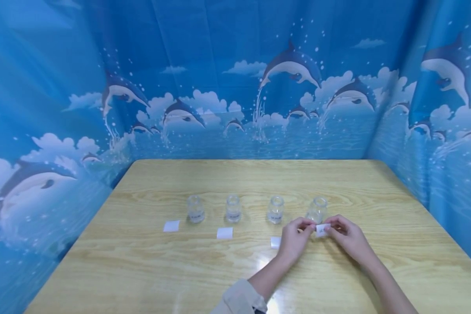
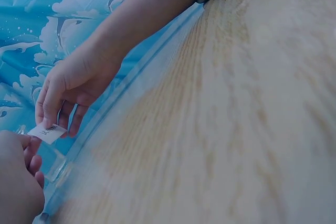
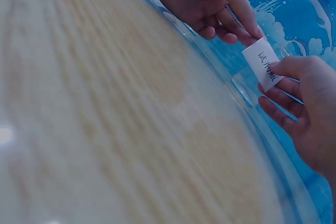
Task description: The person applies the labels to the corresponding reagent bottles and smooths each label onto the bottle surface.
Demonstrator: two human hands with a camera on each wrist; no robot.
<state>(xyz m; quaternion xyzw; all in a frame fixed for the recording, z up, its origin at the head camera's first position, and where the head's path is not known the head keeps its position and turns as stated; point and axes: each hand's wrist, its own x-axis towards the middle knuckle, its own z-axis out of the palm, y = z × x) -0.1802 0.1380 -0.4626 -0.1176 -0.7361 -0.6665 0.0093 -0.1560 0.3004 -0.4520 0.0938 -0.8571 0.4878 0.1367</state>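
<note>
My left hand (image 1: 295,239) pinches the left edge of a small white label (image 1: 321,230). At the label's right edge, my right hand (image 1: 349,239) grips it between thumb and fingers. Dark printed writing shows on the label (image 3: 261,65) in the right wrist view. Just behind both hands stands a small clear glass bottle (image 1: 317,210), its lower part partly covered by the fingers and label. In the left wrist view the bottle (image 2: 54,164) is half hidden behind my left hand (image 2: 18,177).
Three similar glass bottles stand in a row to the left: one (image 1: 196,209), another (image 1: 233,209) and a third (image 1: 276,210), with dark print low down. White slips (image 1: 171,226), (image 1: 225,233) and a partly covered slip (image 1: 275,242) lie on the wooden table (image 1: 141,270).
</note>
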